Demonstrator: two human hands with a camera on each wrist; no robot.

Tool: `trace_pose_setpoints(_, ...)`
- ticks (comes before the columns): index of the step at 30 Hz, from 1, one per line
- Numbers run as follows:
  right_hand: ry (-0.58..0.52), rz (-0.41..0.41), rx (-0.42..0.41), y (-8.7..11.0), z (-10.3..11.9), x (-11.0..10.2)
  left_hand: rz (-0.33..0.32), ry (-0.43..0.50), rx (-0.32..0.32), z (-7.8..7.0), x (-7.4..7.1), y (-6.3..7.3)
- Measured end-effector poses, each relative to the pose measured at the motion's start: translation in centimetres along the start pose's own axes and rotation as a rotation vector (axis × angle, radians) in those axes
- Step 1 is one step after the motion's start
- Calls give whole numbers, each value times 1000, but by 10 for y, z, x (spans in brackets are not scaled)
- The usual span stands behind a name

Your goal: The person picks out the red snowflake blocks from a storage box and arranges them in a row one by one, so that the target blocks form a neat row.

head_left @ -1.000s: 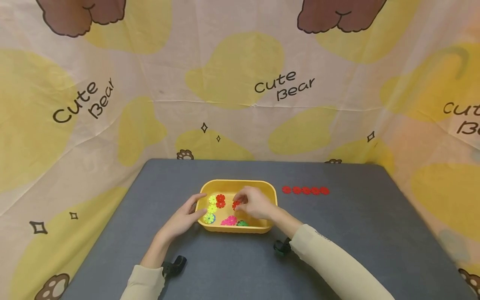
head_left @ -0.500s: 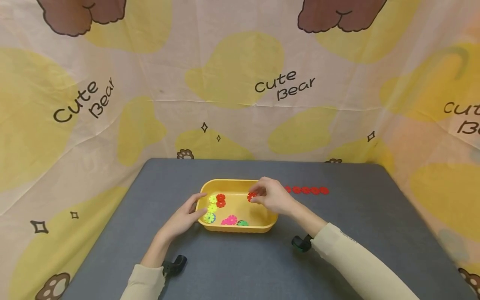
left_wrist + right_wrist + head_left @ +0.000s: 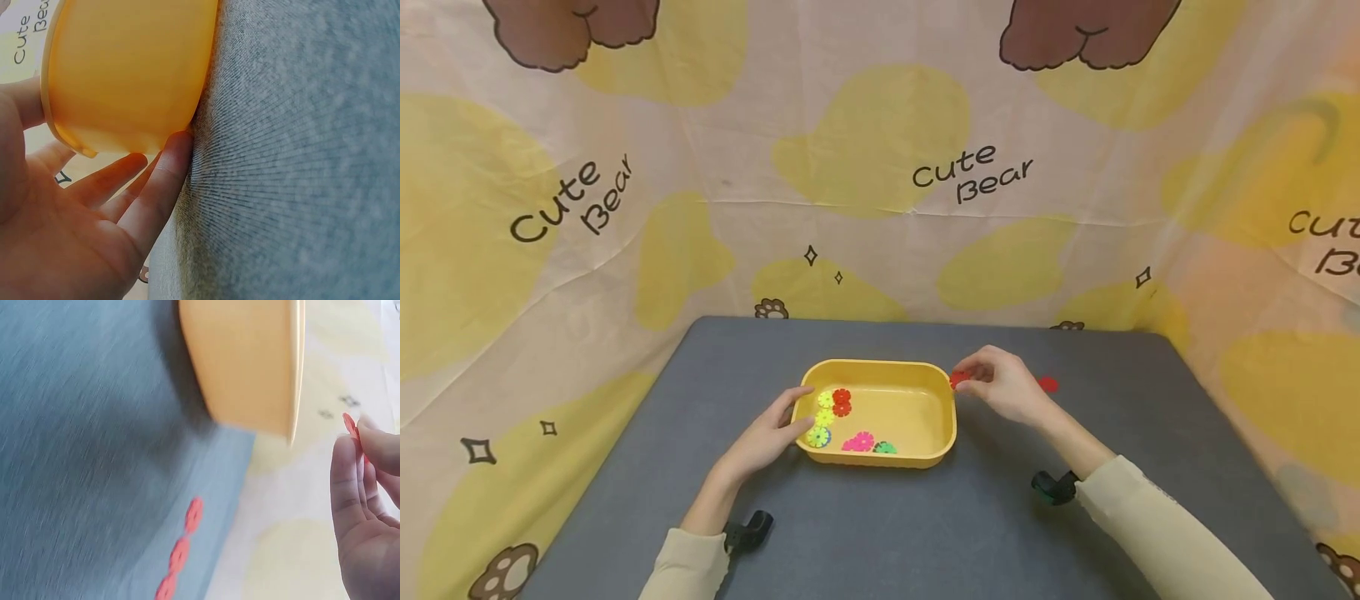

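Note:
A yellow plastic tray (image 3: 880, 459) stands on the table. My left hand (image 3: 765, 431) holds its left end, thumb at the rim and fingertips against the outer wall, as the left wrist view shows. Pinched between thumb and fingers of my right hand (image 3: 1006, 387) is a red flower-shaped disc (image 3: 350, 425), held up just past the tray's right rim. Beyond that hand lies a row of red flower-shaped discs (image 3: 178, 555), partly hidden by it in the head view. Inside the tray are two red discs (image 3: 842, 402), yellow-green discs (image 3: 824, 416), pink discs (image 3: 862, 441) and a green one (image 3: 885, 447).
A grey-blue cloth (image 3: 880, 533) covers the table. Behind and beside it hangs a printed fabric backdrop (image 3: 880, 167) with bears and lettering. Each wrist wears a small black camera, one on the left (image 3: 749, 531) and one on the right (image 3: 1054, 488).
My right hand has lifted the red disc from within the tray and carried it rightward over the rim, now covering most of the row. My left hand has stayed at the tray's left end.

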State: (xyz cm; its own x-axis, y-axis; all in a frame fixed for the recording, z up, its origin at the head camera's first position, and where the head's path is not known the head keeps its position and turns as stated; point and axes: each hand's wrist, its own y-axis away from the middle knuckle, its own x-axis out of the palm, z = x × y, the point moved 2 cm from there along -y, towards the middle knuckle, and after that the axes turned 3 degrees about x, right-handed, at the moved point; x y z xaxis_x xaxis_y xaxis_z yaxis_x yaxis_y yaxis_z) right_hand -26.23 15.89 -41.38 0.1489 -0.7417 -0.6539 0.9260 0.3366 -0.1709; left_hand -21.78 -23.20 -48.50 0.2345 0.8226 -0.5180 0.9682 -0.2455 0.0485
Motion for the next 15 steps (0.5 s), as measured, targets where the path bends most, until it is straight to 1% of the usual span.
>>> trace_pose_setpoints(8, 92, -76, 81, 12, -30, -28, 9, 9, 19, 0, 1, 0)
trace_pose_setpoints(15, 91, -121, 166, 21, -62, -45, 3, 17, 15, -1, -1, 1)
